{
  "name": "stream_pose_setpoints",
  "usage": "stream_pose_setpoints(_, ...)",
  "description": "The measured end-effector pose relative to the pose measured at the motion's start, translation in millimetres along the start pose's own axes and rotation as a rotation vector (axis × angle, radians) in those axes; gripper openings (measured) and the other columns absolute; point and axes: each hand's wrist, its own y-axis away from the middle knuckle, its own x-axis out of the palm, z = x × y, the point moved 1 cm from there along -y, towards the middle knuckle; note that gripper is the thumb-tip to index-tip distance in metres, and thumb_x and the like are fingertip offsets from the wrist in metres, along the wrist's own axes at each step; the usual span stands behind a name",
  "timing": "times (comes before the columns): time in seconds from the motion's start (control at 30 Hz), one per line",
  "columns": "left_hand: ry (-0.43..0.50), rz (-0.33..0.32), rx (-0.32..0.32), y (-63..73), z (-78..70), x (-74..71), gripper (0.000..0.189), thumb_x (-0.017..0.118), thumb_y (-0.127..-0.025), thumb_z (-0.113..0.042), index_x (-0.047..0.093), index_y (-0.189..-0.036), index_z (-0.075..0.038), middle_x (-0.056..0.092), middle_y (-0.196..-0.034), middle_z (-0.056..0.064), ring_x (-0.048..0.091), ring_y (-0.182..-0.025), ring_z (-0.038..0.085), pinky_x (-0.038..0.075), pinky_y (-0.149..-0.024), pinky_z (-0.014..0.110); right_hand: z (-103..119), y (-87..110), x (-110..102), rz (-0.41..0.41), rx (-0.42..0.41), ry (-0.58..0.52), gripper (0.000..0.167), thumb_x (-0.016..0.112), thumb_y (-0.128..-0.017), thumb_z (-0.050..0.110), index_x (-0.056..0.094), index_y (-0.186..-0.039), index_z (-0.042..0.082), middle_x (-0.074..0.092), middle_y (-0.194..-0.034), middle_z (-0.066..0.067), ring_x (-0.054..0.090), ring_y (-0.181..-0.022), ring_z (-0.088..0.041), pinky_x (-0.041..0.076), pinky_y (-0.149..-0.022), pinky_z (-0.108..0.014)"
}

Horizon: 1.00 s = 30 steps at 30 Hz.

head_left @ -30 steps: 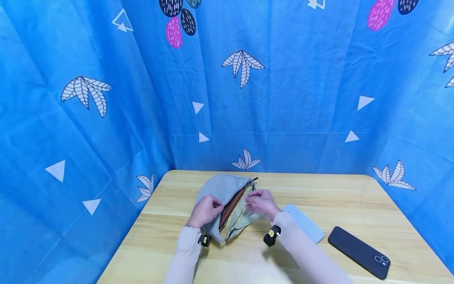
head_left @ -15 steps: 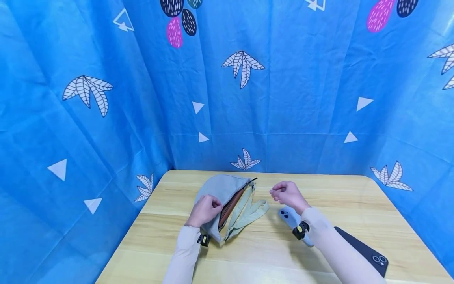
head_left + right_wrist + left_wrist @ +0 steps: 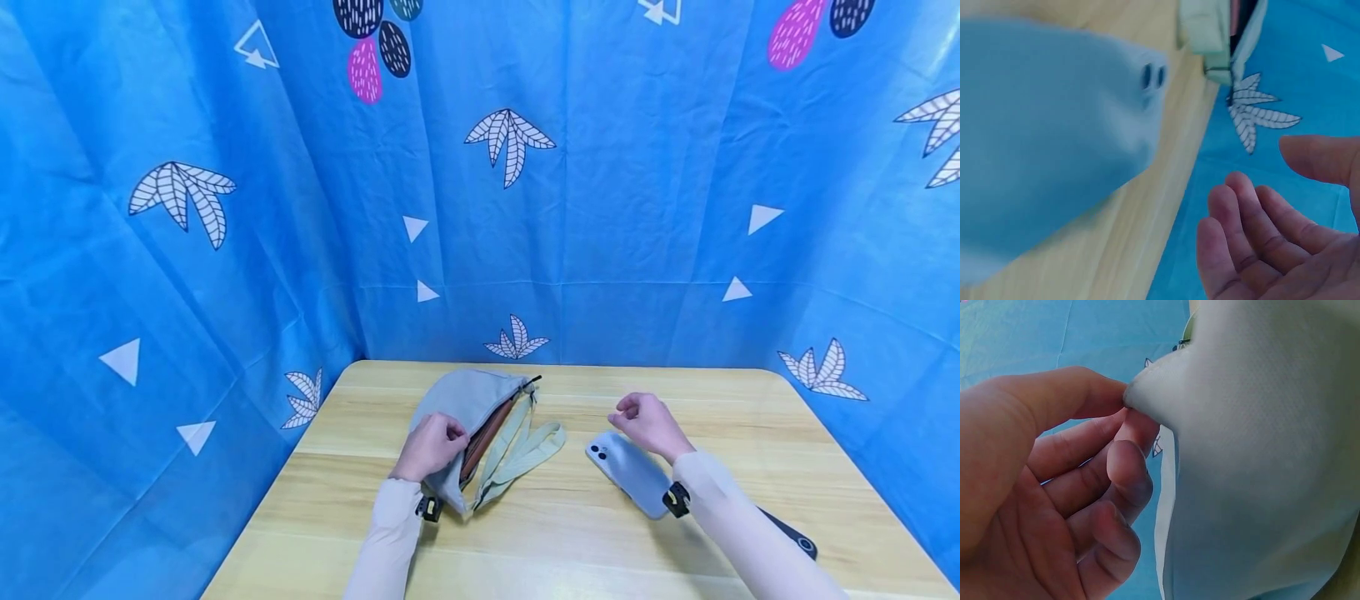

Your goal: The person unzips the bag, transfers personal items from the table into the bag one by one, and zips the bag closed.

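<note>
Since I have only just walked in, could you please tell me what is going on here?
A person's left hand pinches the edge of an open grey bag on the table. The right hand holds nothing and is raised near a light blue phone. A dark phone is partly hidden behind the right sleeve.

One blue phone, one black phone — two phones; left hand, right hand — two hands; one bag; one table; two wrist cameras.
</note>
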Motion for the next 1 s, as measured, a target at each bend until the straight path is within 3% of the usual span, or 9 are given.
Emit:
stream_pose_setpoints(0.23, 0.001, 0.002, 0.007, -0.8, 0.8, 1.3, 0.009, 0.071, -0.088, -0.014, 0.08, -0.085, -0.013, 0.074, -0.078, -0.004, 0.063, -0.072, 0.006, 0.054, -0.068, 0.028, -21, 10.3, 3, 0.066, 0.024, 0.078, 0.051, 0.07, -0.096, 0.026, 0.057, -0.128, -0.012, 0.069, -0.112, -0.028, 0.068, -0.095, -0.033, 0.059, -0.079, -0.045)
stream_pose_setpoints(0.33, 0.0, 0.001, -0.001, -0.5, 0.4, 1.5, 0.009, 0.071, -0.088, -0.015, 0.079, -0.085, -0.014, 0.074, -0.078, -0.004, 0.063, -0.072, 0.006, 0.054, -0.068, 0.029, -27, 13.7, 7, 0.103, 0.058, 0.111, 0.055, 0.07, -0.097, 0.03, 0.056, -0.131, -0.011, 0.068, -0.113, -0.027, 0.067, -0.095, -0.031, 0.057, -0.077, -0.043)
stream_pose_setpoints(0.53, -0.004, 0.001, 0.0, 0.4, -1.4, 1.4, 0.009, 0.071, -0.088, -0.015, 0.08, -0.085, -0.013, 0.074, -0.078, -0.004, 0.063, -0.073, 0.007, 0.054, -0.068, 0.03, -34, 20.0, 13, 0.145, 0.052, 0.142, 0.058, 0.073, -0.094, 0.029, 0.057, -0.129, -0.014, 0.069, -0.108, -0.022, 0.065, -0.089, -0.024, 0.055, -0.071, -0.036)
stream_pose_setpoints(1.0, 0.004, 0.001, -0.008, 0.3, -0.4, 0.9, 0.009, 0.072, -0.089, -0.015, 0.079, -0.084, -0.014, 0.074, -0.078, -0.004, 0.062, -0.071, 0.006, 0.054, -0.067, 0.028, -34, 26.0, 21, 0.152, 0.106, 0.189, 0.07, 0.086, -0.082, 0.038, 0.059, -0.125, -0.012, 0.066, -0.11, -0.02, 0.059, -0.086, -0.023, 0.049, -0.067, -0.031)
